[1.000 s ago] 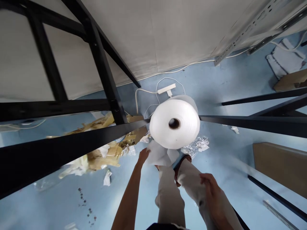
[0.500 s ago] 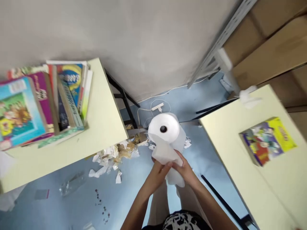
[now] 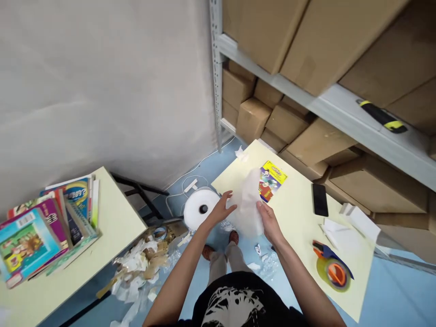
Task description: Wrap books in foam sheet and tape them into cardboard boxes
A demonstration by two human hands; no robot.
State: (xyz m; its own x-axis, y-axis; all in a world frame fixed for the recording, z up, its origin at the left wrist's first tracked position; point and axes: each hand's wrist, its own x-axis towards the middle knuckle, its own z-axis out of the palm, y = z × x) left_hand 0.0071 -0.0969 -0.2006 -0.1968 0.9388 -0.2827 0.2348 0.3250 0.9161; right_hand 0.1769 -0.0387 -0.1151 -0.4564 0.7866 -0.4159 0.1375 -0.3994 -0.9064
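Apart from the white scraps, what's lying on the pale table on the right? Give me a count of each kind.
Smartphone: 1
Packing tape dispenser: 1
Picture book: 1
Total: 3

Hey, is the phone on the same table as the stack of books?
No, the phone lies on the right-hand table, while the books sit on the left-hand table.
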